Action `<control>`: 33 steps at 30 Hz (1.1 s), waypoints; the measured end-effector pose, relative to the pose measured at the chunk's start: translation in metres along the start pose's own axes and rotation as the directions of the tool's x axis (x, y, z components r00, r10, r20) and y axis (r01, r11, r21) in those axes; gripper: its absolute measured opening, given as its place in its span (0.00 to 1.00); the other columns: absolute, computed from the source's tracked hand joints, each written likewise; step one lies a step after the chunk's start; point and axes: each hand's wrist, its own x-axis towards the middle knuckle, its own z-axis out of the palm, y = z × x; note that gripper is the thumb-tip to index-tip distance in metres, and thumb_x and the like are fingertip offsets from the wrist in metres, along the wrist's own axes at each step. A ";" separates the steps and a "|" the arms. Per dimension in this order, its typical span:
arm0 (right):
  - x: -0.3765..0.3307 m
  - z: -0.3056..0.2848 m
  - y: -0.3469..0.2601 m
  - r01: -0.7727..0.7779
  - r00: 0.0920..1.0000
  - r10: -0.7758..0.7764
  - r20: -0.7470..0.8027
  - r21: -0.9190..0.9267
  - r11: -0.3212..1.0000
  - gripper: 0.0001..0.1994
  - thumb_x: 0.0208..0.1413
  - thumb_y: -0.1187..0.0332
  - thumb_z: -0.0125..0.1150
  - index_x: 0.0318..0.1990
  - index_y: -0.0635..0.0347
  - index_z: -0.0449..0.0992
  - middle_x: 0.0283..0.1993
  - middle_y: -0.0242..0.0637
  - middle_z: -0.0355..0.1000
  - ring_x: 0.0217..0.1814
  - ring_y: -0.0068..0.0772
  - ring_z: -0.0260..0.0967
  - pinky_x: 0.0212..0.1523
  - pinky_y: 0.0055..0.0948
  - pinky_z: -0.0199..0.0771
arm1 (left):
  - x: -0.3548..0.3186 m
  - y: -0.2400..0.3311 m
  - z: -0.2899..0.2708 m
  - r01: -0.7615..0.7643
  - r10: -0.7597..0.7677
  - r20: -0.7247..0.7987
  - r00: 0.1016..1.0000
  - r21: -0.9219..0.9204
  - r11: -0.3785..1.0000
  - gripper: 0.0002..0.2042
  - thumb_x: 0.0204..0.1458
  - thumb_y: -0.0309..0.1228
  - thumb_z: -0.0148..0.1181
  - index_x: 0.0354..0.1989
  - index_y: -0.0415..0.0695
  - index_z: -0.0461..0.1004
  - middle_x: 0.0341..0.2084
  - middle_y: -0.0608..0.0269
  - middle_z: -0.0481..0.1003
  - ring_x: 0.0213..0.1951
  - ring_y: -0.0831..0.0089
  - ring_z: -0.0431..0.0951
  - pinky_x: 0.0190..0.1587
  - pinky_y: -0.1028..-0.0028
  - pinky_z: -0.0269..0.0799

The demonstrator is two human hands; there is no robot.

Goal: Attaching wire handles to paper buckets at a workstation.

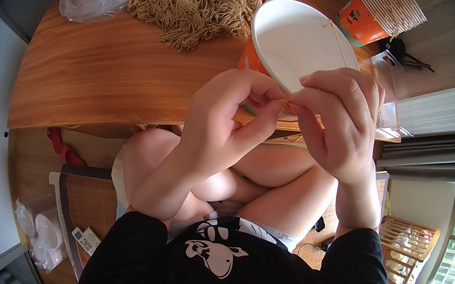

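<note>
Pinching thumb to forefinger, with left hand (231, 116) and right hand (339, 115) nearly tip to tip, just before the near rim of a round, orange paper tub with smooth white lining (291, 42), set near the front edge of a glossy, wood-grained table (114, 70). Cannot tell anything gripped between closed fingertips. Also showing, farther left, a shaggy heap of twisted tan yarn (207, 5).

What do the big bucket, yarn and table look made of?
Bucket: likely coated paperboard; smooth white inside with a soft sheen, printed orange outside.
Yarn: twisted fibre, perhaps cotton or a synthetic; matt tan strands, limp and looped.
Table: wood or wood-look laminate; brown streaked grain, satin sheen. The look can't settle which.
</note>
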 end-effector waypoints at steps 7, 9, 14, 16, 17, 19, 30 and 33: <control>-0.005 0.006 0.004 -0.011 0.995 0.012 -0.097 0.005 1.000 0.15 0.39 0.69 0.72 0.39 0.48 0.80 0.43 0.25 0.74 0.46 0.34 0.70 0.48 0.32 0.63 | -0.005 -0.003 0.002 0.303 -0.277 0.122 0.953 -0.437 0.847 0.05 0.59 0.24 0.63 0.41 0.38 0.77 0.35 0.67 0.80 0.36 0.83 0.78 0.40 0.80 0.73; -0.007 0.006 0.004 -0.017 0.994 0.017 -0.108 0.002 1.000 0.15 0.39 0.69 0.72 0.39 0.48 0.81 0.43 0.25 0.74 0.46 0.33 0.70 0.48 0.32 0.63 | -0.006 -0.005 0.002 0.351 -0.313 0.161 0.936 -0.490 0.798 0.06 0.60 0.25 0.62 0.43 0.38 0.76 0.36 0.67 0.80 0.37 0.83 0.78 0.41 0.81 0.73; -0.006 0.005 -0.005 -0.100 0.987 0.105 -0.124 0.045 0.994 0.12 0.39 0.69 0.71 0.35 0.47 0.80 0.41 0.26 0.74 0.44 0.34 0.69 0.45 0.32 0.62 | -0.005 -0.004 0.003 0.380 -0.333 0.184 0.925 -0.512 0.770 0.06 0.61 0.25 0.62 0.44 0.38 0.77 0.37 0.67 0.80 0.38 0.84 0.78 0.42 0.81 0.72; -0.008 0.008 -0.006 -0.109 0.984 0.114 -0.139 0.044 0.993 0.12 0.39 0.70 0.71 0.34 0.47 0.80 0.41 0.26 0.74 0.44 0.33 0.69 0.45 0.32 0.62 | -0.006 -0.004 0.004 0.387 -0.336 0.194 0.922 -0.525 0.758 0.06 0.61 0.25 0.62 0.44 0.38 0.77 0.37 0.67 0.80 0.38 0.83 0.78 0.42 0.81 0.72; -0.008 0.009 -0.006 -0.116 0.981 0.122 -0.153 0.044 0.992 0.11 0.39 0.70 0.71 0.34 0.47 0.80 0.41 0.26 0.74 0.43 0.33 0.69 0.45 0.32 0.61 | -0.006 -0.003 0.004 0.389 -0.338 0.194 0.921 -0.529 0.754 0.06 0.61 0.25 0.62 0.44 0.38 0.77 0.37 0.67 0.80 0.38 0.83 0.78 0.42 0.81 0.73; -0.009 0.010 -0.007 -0.133 0.977 0.139 -0.160 0.047 0.990 0.11 0.39 0.70 0.70 0.34 0.47 0.80 0.41 0.27 0.74 0.44 0.33 0.69 0.45 0.32 0.61 | -0.005 -0.002 0.004 0.392 -0.341 0.196 0.919 -0.533 0.750 0.07 0.61 0.25 0.62 0.44 0.38 0.76 0.37 0.66 0.80 0.38 0.83 0.78 0.43 0.81 0.73; -0.008 0.011 -0.013 -0.211 0.961 0.226 -0.160 0.109 0.972 0.11 0.39 0.73 0.70 0.33 0.49 0.80 0.41 0.29 0.75 0.44 0.35 0.69 0.44 0.32 0.63 | -0.007 -0.005 0.008 0.350 -0.319 0.161 0.934 -0.595 0.723 0.06 0.62 0.24 0.61 0.45 0.38 0.74 0.37 0.65 0.80 0.40 0.83 0.79 0.44 0.81 0.74; -0.008 0.013 -0.014 -0.207 0.957 0.225 -0.184 0.115 0.972 0.11 0.38 0.73 0.70 0.33 0.49 0.80 0.41 0.29 0.75 0.43 0.35 0.69 0.44 0.32 0.64 | -0.008 -0.008 0.010 0.324 -0.300 0.150 0.942 -0.634 0.702 0.06 0.63 0.24 0.60 0.46 0.38 0.74 0.37 0.65 0.80 0.40 0.83 0.78 0.43 0.81 0.74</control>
